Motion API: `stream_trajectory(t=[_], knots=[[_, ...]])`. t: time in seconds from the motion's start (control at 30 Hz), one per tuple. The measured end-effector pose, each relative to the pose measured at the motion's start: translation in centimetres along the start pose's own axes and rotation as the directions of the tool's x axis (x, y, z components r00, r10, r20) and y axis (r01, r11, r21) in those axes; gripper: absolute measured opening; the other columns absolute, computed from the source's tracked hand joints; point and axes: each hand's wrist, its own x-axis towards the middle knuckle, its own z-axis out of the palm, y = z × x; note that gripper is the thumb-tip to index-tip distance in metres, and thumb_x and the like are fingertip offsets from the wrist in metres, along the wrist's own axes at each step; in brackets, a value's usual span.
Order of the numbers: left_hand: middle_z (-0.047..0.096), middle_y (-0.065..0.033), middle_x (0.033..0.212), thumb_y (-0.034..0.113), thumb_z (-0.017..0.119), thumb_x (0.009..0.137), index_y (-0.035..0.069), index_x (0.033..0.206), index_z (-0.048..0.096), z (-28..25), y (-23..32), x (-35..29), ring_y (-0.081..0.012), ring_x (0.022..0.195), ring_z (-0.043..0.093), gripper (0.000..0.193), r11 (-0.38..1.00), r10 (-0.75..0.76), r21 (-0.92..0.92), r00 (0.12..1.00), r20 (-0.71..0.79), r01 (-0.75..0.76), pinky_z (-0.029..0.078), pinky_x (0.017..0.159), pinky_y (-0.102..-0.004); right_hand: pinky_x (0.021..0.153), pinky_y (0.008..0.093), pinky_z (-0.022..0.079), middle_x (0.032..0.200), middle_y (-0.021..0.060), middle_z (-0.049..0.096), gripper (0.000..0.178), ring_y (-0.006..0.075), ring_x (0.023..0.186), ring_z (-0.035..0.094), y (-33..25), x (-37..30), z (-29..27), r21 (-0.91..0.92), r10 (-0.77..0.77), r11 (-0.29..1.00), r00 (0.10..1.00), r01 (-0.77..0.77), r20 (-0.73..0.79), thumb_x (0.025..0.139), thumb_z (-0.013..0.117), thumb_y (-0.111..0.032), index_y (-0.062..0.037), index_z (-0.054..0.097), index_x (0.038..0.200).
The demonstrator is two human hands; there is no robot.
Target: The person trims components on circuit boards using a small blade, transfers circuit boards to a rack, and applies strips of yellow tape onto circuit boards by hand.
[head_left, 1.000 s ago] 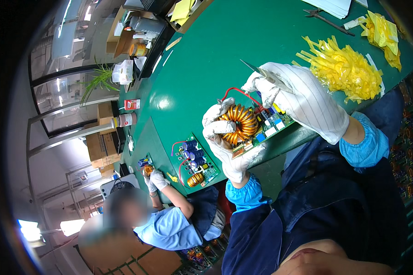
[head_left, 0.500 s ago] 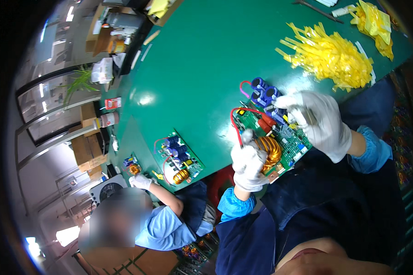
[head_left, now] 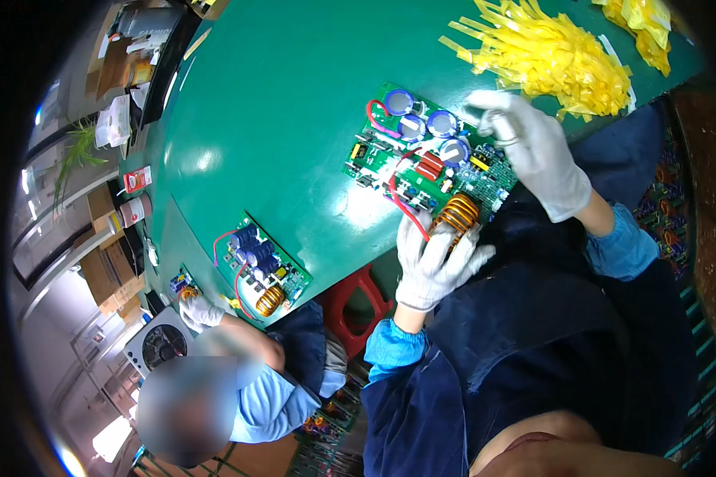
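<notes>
A green circuit board lies on the table in front of me, with several blue capacitors, a copper-wound coil and a red wire on it. My left hand, in a white glove, rests at the board's near edge against the coil, its fingers spread. To the right of the capacitors, my gloved right hand is raised beside the board. Its fingers are curled around something small and greyish that I cannot make out.
Yellow strips lie in a heap at the far right, near a yellow bundle. Another circuit board sits left along the green table. A co-worker's gloved hand is beyond it, and a red stool stands below the edge.
The circuit board was tilted up in my hands and now lies flat on the table. My left hand has loosened and spread its fingers. My right hand has drawn away from the capacitors.
</notes>
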Motion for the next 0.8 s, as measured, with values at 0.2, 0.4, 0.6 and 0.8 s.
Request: stream_trajectory(t=[0.2, 0.4, 0.6, 0.8], knots=[[0.046, -0.0093, 0.096, 0.039, 0.085, 0.066, 0.009, 0.12, 0.055, -1.4, 0.6, 0.4, -0.0351, 0.087, 0.053, 0.068, 0.975, -0.223, -0.024, 0.951, -0.214, 0.223, 0.048, 0.077, -0.0471, 0.059, 0.0212, 0.042, 0.081, 0.0011, 0.059, 0.026, 0.0074, 0.064, 0.051, -1.7, 1.1, -0.1, 0.289, 0.334, 0.886, 0.932, -0.362, 0.144, 0.103, 0.044, -0.023, -0.0095, 0.061, 0.118], [0.051, -0.011, 0.104, 0.037, 0.084, 0.065, 0.006, 0.117, 0.058, -1.1, -0.5, 1.9, -0.0336, 0.097, 0.056, 0.065, 0.978, -0.045, -0.207, 0.987, -0.151, 0.013, 0.049, 0.081, -0.0486, 0.055, 0.0182, 0.034, 0.08, -0.0007, 0.057, 0.03, 0.0043, 0.06, 0.042, -1.8, 2.2, -0.7, 0.266, 0.383, 0.871, 0.91, -0.414, 0.161, 0.103, 0.042, -0.023, -0.0043, 0.06, 0.118], [0.051, -0.0217, 0.126, 0.007, 0.056, 0.084, 0.001, 0.115, 0.061, -4.6, -3.9, 0.7, -0.035, 0.117, 0.052, 0.033, 0.956, -0.287, 0.006, 0.938, -0.193, 0.294, 0.045, 0.097, -0.0438, 0.064, 0.0192, 0.04, 0.087, 0.0018, 0.059, 0.025, 0.0056, 0.074, 0.05, -2.1, 2.5, 0.5, 0.348, 0.362, 0.84, 0.908, -0.416, 0.212, 0.101, 0.047, -0.016, -0.001, 0.059, 0.116], [0.049, -0.023, 0.127, -0.002, 0.05, 0.091, -0.003, 0.122, 0.054, -4.8, -5.0, 3.6, -0.0318, 0.117, 0.052, 0.032, 0.895, -0.341, -0.341, 0.934, -0.111, 0.286, 0.045, 0.096, -0.0403, 0.068, 0.0228, 0.044, 0.084, 0.002, 0.059, 0.024, 0.0075, 0.074, 0.052, -1.7, 2.1, -0.2, 0.375, 0.363, 0.836, 0.916, -0.4, 0.169, 0.101, 0.047, -0.016, -0.0016, 0.061, 0.113]])
